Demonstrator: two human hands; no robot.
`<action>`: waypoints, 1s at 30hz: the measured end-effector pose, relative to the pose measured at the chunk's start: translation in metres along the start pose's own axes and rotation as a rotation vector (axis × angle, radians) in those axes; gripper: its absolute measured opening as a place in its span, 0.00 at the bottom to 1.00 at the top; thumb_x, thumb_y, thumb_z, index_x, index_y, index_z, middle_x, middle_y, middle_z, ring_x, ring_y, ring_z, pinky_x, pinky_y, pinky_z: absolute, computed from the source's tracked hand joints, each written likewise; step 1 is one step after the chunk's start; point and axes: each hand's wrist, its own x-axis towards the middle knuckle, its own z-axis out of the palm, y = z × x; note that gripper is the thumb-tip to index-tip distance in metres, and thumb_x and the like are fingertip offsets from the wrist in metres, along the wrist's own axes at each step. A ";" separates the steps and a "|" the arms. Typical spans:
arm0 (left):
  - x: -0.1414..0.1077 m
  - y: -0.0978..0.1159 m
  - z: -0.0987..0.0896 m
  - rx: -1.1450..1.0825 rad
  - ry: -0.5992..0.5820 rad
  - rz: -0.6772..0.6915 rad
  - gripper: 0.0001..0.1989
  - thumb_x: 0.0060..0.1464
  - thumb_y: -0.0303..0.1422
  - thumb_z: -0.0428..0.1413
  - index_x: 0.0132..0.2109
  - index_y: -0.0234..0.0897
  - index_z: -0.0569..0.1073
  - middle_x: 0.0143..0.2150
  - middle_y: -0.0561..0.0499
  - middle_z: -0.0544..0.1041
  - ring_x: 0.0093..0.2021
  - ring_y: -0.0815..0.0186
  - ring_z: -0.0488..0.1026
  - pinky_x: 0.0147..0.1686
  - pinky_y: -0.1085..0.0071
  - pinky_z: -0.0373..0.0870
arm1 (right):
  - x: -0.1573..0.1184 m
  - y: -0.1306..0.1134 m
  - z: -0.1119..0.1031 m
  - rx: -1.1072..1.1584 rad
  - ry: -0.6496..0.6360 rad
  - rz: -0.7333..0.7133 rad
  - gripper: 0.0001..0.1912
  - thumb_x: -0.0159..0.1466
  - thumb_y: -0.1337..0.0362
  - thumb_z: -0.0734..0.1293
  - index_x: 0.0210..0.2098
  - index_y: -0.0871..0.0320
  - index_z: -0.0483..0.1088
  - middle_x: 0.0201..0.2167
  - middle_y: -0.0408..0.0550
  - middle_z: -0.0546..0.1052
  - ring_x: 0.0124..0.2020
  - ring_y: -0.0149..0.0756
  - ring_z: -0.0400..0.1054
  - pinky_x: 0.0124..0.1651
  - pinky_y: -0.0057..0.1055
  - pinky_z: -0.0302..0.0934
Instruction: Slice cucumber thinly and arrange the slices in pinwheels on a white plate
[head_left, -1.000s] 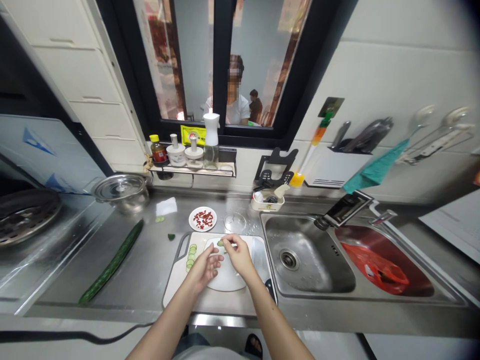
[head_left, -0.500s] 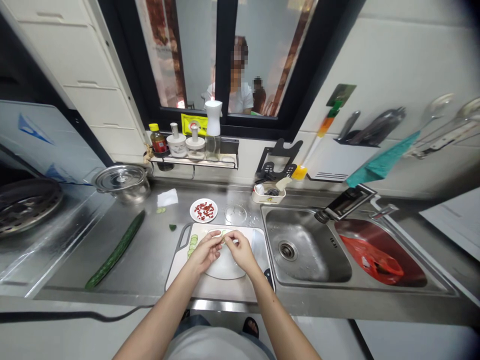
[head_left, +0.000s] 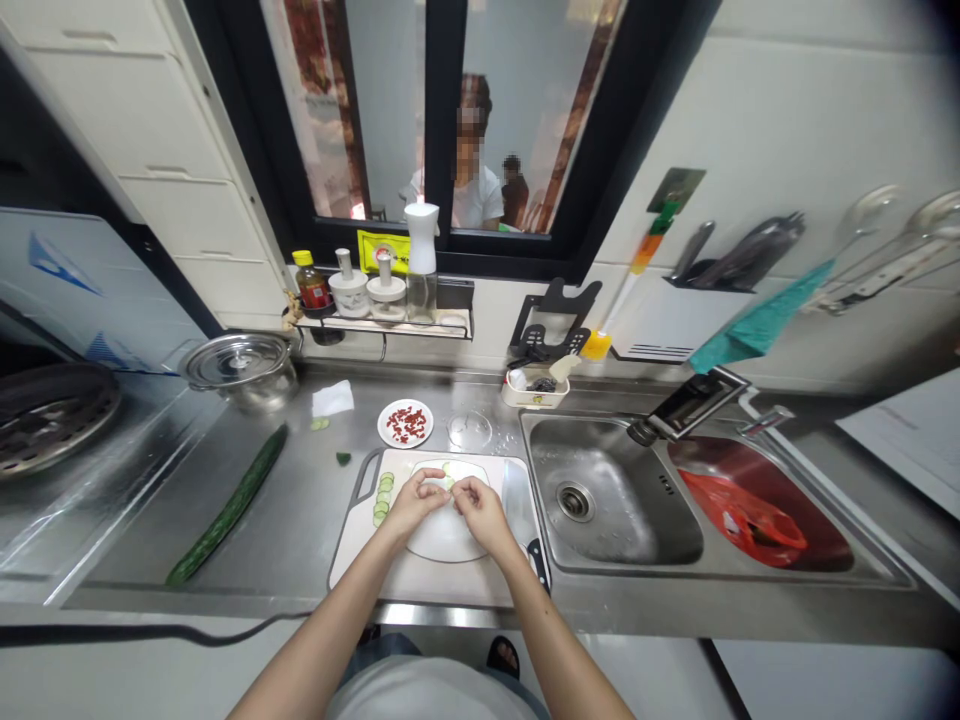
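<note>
A white plate (head_left: 450, 545) rests on the pale cutting board (head_left: 420, 585), and both my hands are above it. My left hand (head_left: 418, 500) has its thumb and forefinger apart, with the tips close to my right hand (head_left: 480, 510). The right fingers are pinched; what is between them is too small to make out. Pale green cucumber slices (head_left: 448, 467) show at the plate's far edge, behind my fingers. A row of cucumber slices (head_left: 383, 498) lies on the board's left side. At its right lies a knife (head_left: 537, 563), its blade flat on the board.
A whole cucumber (head_left: 229, 505) lies to the left. Behind the board are a dish of chopped red pieces (head_left: 406, 424) and a clear round lid-like thing (head_left: 469, 430). A lidded pot (head_left: 244, 370) stands back left. The sink (head_left: 615, 500) is to the right, under the faucet (head_left: 682, 408).
My left thumb and forefinger have parted, where both hands' fingertips were pinched together over the plate. The right hand stays pinched in nearly the same place. The view has shifted slightly.
</note>
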 end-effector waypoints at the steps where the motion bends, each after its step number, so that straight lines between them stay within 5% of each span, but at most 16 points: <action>1: 0.001 0.000 -0.001 0.006 -0.004 0.010 0.24 0.37 0.36 0.66 0.43 0.36 0.70 0.26 0.54 0.76 0.27 0.70 0.72 0.29 0.75 0.63 | 0.000 0.000 0.000 -0.005 0.000 0.005 0.11 0.60 0.57 0.60 0.29 0.58 0.68 0.23 0.43 0.72 0.27 0.32 0.65 0.33 0.28 0.60; 7: 0.008 -0.002 -0.002 0.040 -0.023 0.076 0.21 0.37 0.33 0.64 0.41 0.35 0.70 0.23 0.58 0.72 0.25 0.72 0.69 0.31 0.75 0.63 | 0.005 0.002 -0.002 -0.058 -0.014 0.013 0.10 0.59 0.59 0.60 0.28 0.58 0.68 0.23 0.42 0.72 0.27 0.31 0.65 0.32 0.27 0.59; 16: 0.026 -0.013 0.003 0.361 0.098 0.207 0.13 0.41 0.26 0.57 0.39 0.36 0.71 0.22 0.59 0.70 0.25 0.72 0.67 0.29 0.77 0.60 | 0.017 0.014 -0.003 -0.219 -0.011 0.013 0.09 0.60 0.63 0.59 0.30 0.59 0.70 0.28 0.46 0.75 0.30 0.34 0.67 0.35 0.28 0.59; 30: 0.047 -0.022 0.004 0.851 0.257 0.119 0.09 0.48 0.29 0.58 0.40 0.41 0.73 0.31 0.54 0.77 0.35 0.66 0.72 0.36 0.74 0.58 | 0.045 0.025 0.003 -0.577 -0.063 0.035 0.07 0.61 0.69 0.61 0.31 0.59 0.71 0.27 0.46 0.74 0.29 0.32 0.64 0.33 0.25 0.50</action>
